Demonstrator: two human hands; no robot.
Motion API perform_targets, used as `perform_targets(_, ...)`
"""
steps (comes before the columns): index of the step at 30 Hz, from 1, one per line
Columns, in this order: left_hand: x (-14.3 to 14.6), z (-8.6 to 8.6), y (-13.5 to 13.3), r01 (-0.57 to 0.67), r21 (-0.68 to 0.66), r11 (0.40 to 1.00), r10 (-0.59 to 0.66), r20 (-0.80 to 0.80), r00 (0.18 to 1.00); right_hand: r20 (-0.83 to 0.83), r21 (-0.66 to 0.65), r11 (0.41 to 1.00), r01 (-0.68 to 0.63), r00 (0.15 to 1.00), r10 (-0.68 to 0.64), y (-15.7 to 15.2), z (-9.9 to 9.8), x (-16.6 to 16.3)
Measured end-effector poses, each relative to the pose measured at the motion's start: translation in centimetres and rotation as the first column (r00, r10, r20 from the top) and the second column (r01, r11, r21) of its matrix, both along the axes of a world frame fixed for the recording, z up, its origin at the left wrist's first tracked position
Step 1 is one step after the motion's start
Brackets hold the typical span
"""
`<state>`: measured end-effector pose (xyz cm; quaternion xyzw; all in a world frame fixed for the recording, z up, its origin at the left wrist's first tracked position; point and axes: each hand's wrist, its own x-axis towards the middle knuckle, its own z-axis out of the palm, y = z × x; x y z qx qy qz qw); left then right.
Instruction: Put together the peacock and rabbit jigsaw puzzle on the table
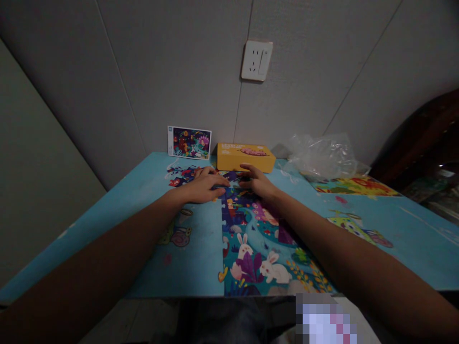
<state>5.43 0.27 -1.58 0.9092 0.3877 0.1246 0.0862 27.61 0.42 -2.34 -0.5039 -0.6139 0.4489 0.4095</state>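
Observation:
A partly joined jigsaw puzzle (256,234) with white rabbits, a blue stream and purple plants lies on the blue table. My left hand (204,187) rests palm down, fingers spread, over the puzzle's upper left edge and loose dark pieces. Just left of its fingers, more loose puzzle pieces (175,182) lie in a cluster. My right hand (260,185) is over the puzzle's upper right part with its fingers apart, near the front of a yellow box. I see nothing gripped in either hand. What lies under both palms is hidden.
The yellow box (247,159) stands against the wall. Left of it leans a picture card (190,143) with a similar scene. A clear plastic bag (322,157) and a colourful sheet (358,185) lie at the back right of the cartoon-printed tabletop (186,267).

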Motion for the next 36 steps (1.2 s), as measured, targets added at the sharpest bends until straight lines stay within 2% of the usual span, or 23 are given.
perform_targets(3,-0.1,0.0,-0.1,0.005,-0.004,1.000,-0.005,0.020,1.000,-0.052,0.086,0.996,0.012,0.999,-0.007,0.1,-0.1,-0.1)
perform_targets(5,-0.2,0.1,-0.1,0.016,-0.008,1.000,-0.016,0.027,0.999,-0.029,0.144,0.989,-0.022,0.999,0.026,0.1,-0.3,-0.3)
perform_targets(8,-0.1,0.1,-0.2,0.030,-0.013,0.999,-0.029,0.025,0.999,0.142,0.195,0.968,-0.161,0.981,0.134,-0.3,-0.4,-0.7)
perform_targets(10,0.0,0.0,-0.3,0.026,-0.015,1.000,-0.026,0.021,0.999,0.305,0.251,0.932,-0.262,0.935,0.181,-0.6,-0.4,-0.8)
perform_targets(13,0.0,-0.3,-0.2,0.028,-0.011,1.000,-0.027,0.019,0.999,0.499,0.340,0.869,-0.359,0.852,0.157,-0.9,-0.3,-0.7)
perform_targets(15,-0.1,-0.4,0.1,0.031,0.017,0.999,-0.032,0.038,0.999,0.552,0.364,0.868,-0.337,0.829,0.091,-0.8,-0.3,-0.5)
perform_targets(17,-0.3,-0.4,0.4,-0.003,0.075,0.997,-0.005,0.100,0.995,0.539,0.385,0.883,-0.269,0.842,0.021,-0.7,-0.2,-0.4)
perform_targets(19,-0.5,-0.3,0.7,-0.098,0.129,0.987,0.069,0.216,0.974,0.476,0.400,0.890,-0.218,0.880,0.002,-0.8,0.0,-0.3)
perform_targets(21,-0.5,-0.1,0.9,-0.208,0.134,0.969,0.148,0.359,0.922,0.401,0.390,0.896,-0.213,0.915,0.043,-1.2,0.4,-0.3)
perform_targets(24,-0.5,0.1,0.8,-0.248,0.054,0.967,0.188,0.501,0.845,0.347,0.348,0.900,-0.263,0.928,0.137,-2.0,0.8,-0.5)
perform_targets(28,-0.7,0.8,0.2,-0.127,-0.130,0.983,0.174,0.473,0.864,0.383,0.323,0.898,-0.297,0.909,0.163,-2.7,0.8,-0.8)
perform_targets(32,-1.9,1.9,-0.3,0.001,-0.375,0.927,0.150,0.374,0.915,0.509,0.331,0.931,-0.153,0.860,-0.040,-2.2,0.9,-0.4)
perform_targets(34,-2.5,2.2,-0.4,0.016,-0.415,0.909,0.111,0.280,0.954,0.578,0.347,0.935,-0.068,0.801,-0.156,-1.9,1.0,0.0)
perform_targets(36,-2.9,2.4,-0.6,0.006,-0.395,0.919,0.079,0.199,0.977,0.661,0.350,0.937,-0.008,0.710,-0.241,-1.6,1.1,0.3)
